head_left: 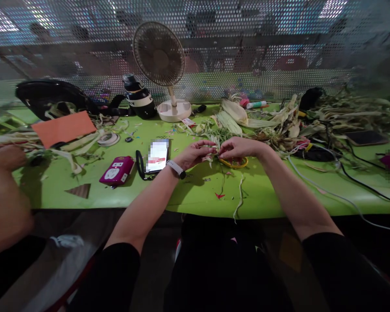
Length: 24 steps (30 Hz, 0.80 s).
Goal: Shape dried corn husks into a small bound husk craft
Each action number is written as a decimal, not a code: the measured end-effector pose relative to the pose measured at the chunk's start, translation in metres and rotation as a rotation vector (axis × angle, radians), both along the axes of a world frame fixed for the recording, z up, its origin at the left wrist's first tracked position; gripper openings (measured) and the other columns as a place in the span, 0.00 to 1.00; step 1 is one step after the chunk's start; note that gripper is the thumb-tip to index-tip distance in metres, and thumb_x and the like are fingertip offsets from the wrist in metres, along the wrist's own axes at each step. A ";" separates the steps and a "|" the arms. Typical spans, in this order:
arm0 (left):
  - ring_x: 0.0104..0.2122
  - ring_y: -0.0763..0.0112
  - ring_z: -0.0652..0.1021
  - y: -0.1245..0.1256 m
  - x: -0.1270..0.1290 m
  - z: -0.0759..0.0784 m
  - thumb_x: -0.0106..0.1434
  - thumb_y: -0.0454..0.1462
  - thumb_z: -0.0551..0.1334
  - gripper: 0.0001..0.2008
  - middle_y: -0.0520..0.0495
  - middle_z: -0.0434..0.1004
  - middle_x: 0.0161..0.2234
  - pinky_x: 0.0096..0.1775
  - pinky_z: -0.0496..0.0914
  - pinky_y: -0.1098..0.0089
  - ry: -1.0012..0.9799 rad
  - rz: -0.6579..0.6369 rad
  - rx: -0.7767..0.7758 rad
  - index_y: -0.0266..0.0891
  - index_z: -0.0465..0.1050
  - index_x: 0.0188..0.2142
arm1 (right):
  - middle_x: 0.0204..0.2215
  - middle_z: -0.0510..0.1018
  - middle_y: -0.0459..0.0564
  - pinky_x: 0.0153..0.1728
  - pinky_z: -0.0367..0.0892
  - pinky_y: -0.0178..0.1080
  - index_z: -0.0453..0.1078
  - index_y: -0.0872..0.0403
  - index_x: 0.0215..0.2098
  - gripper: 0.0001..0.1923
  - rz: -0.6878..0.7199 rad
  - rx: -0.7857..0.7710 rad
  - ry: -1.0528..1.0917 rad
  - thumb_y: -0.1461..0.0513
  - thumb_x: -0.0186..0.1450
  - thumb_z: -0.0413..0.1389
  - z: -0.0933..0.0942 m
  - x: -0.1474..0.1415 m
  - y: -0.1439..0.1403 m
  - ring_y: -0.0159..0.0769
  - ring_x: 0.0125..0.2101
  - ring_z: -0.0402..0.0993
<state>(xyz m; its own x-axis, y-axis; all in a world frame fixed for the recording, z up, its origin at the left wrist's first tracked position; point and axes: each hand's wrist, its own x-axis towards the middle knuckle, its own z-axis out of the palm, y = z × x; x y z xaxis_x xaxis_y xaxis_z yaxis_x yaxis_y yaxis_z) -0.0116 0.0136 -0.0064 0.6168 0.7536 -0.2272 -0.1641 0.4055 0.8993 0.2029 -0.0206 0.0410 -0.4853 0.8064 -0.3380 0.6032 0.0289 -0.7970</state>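
Hands (195,154) (237,148) pinch husk strip (215,149) over yellow ring (234,163).

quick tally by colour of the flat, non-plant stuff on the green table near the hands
Magenta device: 1
Orange sheet: 1
Yellow ring, under the left hand and right hand: 1
White-screened phone: 1
Brown triangle piece: 1
Total: 5
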 end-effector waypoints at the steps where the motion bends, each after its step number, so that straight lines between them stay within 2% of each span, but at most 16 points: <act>1: 0.21 0.81 0.77 -0.001 0.001 0.000 0.52 0.28 0.73 0.14 0.50 0.81 0.28 0.23 0.67 0.83 -0.008 0.005 0.001 0.33 0.75 0.38 | 0.19 0.75 0.42 0.18 0.64 0.30 0.73 0.55 0.36 0.10 0.034 -0.033 -0.021 0.58 0.59 0.62 -0.001 -0.003 -0.001 0.26 0.16 0.69; 6: 0.22 0.81 0.77 -0.002 0.003 0.000 0.50 0.29 0.74 0.14 0.51 0.81 0.27 0.23 0.66 0.83 -0.023 0.027 -0.001 0.34 0.76 0.37 | 0.13 0.72 0.41 0.15 0.63 0.29 0.73 0.57 0.34 0.08 0.121 -0.097 -0.061 0.60 0.60 0.61 -0.012 -0.019 -0.003 0.25 0.13 0.65; 10: 0.23 0.81 0.77 -0.003 0.002 0.003 0.51 0.28 0.72 0.12 0.50 0.81 0.27 0.24 0.66 0.82 -0.007 0.045 -0.008 0.34 0.76 0.35 | 0.13 0.69 0.39 0.17 0.62 0.28 0.70 0.56 0.27 0.07 0.112 -0.071 -0.003 0.60 0.59 0.61 -0.016 -0.017 0.000 0.24 0.14 0.65; 12: 0.24 0.80 0.77 -0.003 0.001 0.005 0.53 0.27 0.71 0.09 0.49 0.81 0.27 0.24 0.66 0.82 0.008 0.035 -0.015 0.33 0.75 0.33 | 0.14 0.70 0.39 0.19 0.63 0.28 0.68 0.56 0.24 0.09 0.109 -0.049 0.046 0.60 0.58 0.61 -0.015 -0.009 0.003 0.24 0.16 0.67; 15: 0.23 0.81 0.76 -0.002 -0.001 0.005 0.54 0.26 0.70 0.07 0.50 0.80 0.26 0.25 0.67 0.82 0.024 0.011 -0.019 0.32 0.75 0.31 | 0.18 0.73 0.41 0.21 0.62 0.29 0.70 0.55 0.27 0.09 0.078 -0.029 0.100 0.58 0.58 0.61 -0.009 0.001 0.005 0.24 0.19 0.68; 19: 0.23 0.82 0.76 0.001 -0.002 0.001 0.53 0.28 0.72 0.08 0.50 0.79 0.27 0.27 0.68 0.81 0.016 -0.016 -0.001 0.32 0.75 0.32 | 0.20 0.74 0.42 0.23 0.62 0.30 0.71 0.55 0.26 0.08 0.070 -0.021 0.112 0.58 0.57 0.61 -0.002 0.005 0.003 0.26 0.22 0.69; 24: 0.24 0.82 0.76 0.004 -0.003 -0.004 0.54 0.29 0.71 0.08 0.49 0.79 0.28 0.29 0.69 0.81 0.018 -0.029 0.005 0.32 0.75 0.33 | 0.20 0.74 0.42 0.22 0.60 0.31 0.70 0.54 0.26 0.09 0.027 -0.019 0.113 0.58 0.56 0.62 0.000 0.005 0.001 0.25 0.21 0.67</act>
<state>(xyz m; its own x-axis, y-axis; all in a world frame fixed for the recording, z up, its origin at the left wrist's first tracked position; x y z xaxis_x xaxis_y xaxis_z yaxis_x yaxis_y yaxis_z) -0.0148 0.0177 -0.0100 0.6347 0.7362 -0.2349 -0.1362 0.4058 0.9038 0.2074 -0.0195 0.0413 -0.5426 0.7865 -0.2950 0.5088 0.0283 -0.8604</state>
